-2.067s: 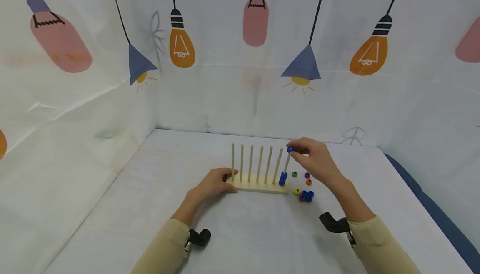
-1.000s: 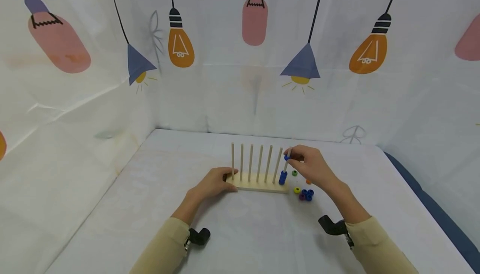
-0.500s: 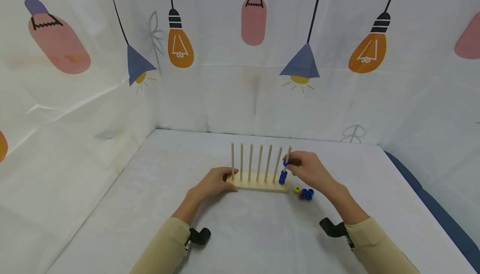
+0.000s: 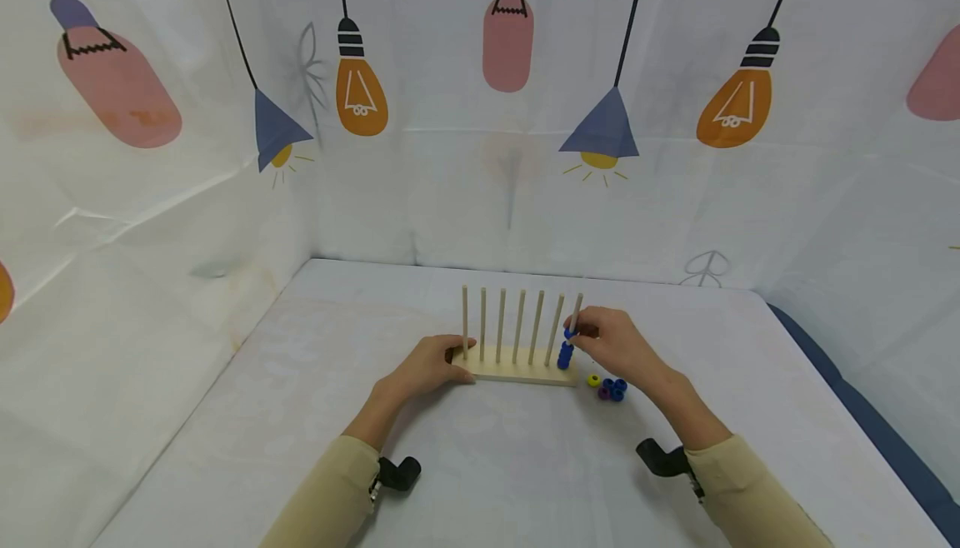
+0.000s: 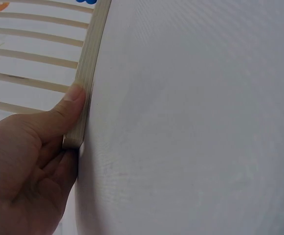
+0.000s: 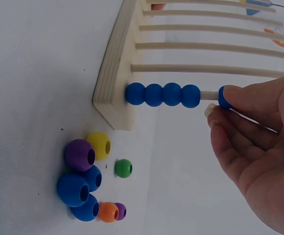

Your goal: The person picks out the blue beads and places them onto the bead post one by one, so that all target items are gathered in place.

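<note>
With the right hand point(image 6: 261, 142), fingers half curled, pinching a blue bead point(image 6: 224, 97) around the end peg point(image 6: 209, 95), a little above four threaded blue beads point(image 6: 171, 94). With the left hand point(image 5: 29, 161), bent fingers and thumb, gripping the left end of the rack point(image 4: 517, 371) on the bench point(image 4: 510, 465). Also seeing loose beads point(image 6: 89, 177) lying near its right end.

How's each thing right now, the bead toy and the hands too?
Wooden base: standing on the table
Six pegs: bare
Four blue beads: stacked low on the rightmost peg
Fifth blue bead: on that peg, pinched, apart from the stack
Eight loose beads: lying on the table
Left hand: gripping the base's left end
Right hand: pinching the fifth blue bead
</note>
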Motion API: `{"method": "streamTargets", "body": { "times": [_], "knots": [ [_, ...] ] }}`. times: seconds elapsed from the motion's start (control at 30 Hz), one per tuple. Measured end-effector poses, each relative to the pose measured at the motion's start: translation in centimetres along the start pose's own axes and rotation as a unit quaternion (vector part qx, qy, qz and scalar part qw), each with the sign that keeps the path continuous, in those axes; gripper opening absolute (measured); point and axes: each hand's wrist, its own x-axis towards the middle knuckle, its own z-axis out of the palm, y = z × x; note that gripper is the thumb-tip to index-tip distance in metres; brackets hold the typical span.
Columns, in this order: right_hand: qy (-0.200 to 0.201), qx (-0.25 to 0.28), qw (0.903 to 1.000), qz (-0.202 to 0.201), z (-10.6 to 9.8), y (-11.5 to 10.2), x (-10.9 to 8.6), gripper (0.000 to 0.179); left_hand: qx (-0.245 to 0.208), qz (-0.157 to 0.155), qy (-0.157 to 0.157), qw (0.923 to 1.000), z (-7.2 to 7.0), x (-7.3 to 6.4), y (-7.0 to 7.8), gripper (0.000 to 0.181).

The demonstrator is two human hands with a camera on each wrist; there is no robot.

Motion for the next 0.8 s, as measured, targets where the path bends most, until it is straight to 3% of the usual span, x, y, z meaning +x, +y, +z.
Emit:
{"method": "streamTargets", "body": {
  "times": [0.8],
  "knots": [
    [-0.002,-0.012,0.9996,-0.024,0.6,1.2,-0.4,0.017,0.007,-0.001,-0.002,1.0,0.0,0.2,-0.1,0.06]
  ]
}}
